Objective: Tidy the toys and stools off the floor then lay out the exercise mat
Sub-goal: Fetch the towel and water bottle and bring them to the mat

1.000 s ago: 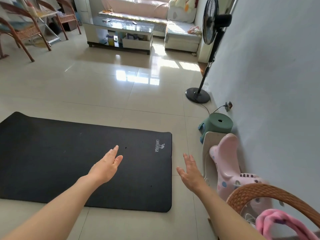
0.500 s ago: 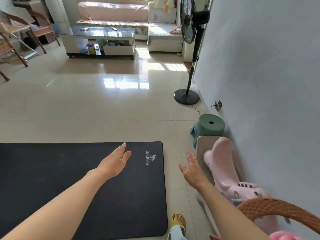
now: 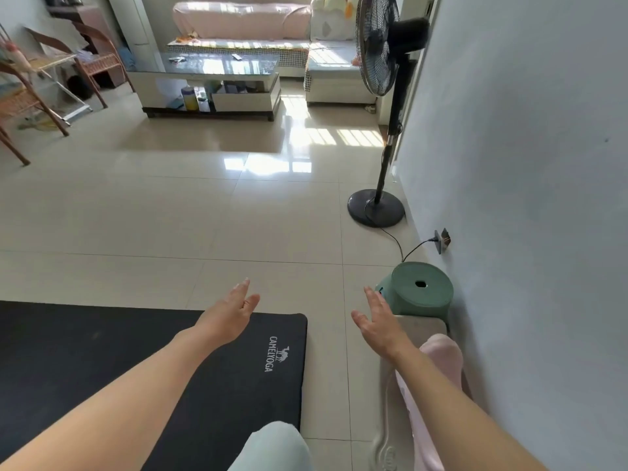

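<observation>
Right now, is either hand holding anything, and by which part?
Nothing is held: left hand and right hand are both open above the mat and floor.

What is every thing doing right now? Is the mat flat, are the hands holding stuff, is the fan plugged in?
Mat: unrolled, flat on the floor.
Left hand: open, holds nothing.
Right hand: open, holds nothing.
Green stool: upright on the floor, by the wall.
Pink toy: by the wall, behind the right arm.
Fan: standing, cord plugged into the wall socket; cannot tell whether it spins.
</observation>
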{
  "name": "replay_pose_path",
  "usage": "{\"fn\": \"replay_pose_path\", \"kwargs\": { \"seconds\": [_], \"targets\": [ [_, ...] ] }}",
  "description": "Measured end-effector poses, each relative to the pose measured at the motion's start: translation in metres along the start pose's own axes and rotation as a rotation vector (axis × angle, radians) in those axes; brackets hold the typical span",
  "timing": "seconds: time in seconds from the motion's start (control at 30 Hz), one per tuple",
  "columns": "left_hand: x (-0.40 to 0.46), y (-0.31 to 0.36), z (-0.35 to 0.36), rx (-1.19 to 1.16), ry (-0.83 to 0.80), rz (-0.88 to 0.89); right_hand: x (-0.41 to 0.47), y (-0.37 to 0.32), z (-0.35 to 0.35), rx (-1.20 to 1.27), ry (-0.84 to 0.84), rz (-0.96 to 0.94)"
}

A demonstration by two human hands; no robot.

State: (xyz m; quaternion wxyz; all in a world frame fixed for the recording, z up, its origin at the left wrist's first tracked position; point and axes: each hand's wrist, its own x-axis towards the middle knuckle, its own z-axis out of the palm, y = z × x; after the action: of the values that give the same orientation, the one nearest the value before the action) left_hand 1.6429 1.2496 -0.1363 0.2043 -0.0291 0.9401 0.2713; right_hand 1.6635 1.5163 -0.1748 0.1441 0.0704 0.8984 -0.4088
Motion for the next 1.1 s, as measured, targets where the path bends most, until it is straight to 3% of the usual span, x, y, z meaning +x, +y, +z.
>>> {"fn": "replay_pose_path", "kwargs": {
  "seconds": [0.4, 0.67, 1.1],
  "targets": [
    [0.201, 0.039, -0.034, -0.018, 0.035, -0.123, 0.208, -0.02, -0.064, -0.121, -0.119, -0.067],
    [0.327, 0.062, -0.11, -0.071, 0.094, -0.233, 0.378, -0.099, -0.104, -0.178, -0.187, -0.178],
    [0.502, 0.054, -0.232, -0.128, 0.354, -0.362, 0.64, -0.234, -0.089, -0.308, -0.421, -0.4]
  ]
}}
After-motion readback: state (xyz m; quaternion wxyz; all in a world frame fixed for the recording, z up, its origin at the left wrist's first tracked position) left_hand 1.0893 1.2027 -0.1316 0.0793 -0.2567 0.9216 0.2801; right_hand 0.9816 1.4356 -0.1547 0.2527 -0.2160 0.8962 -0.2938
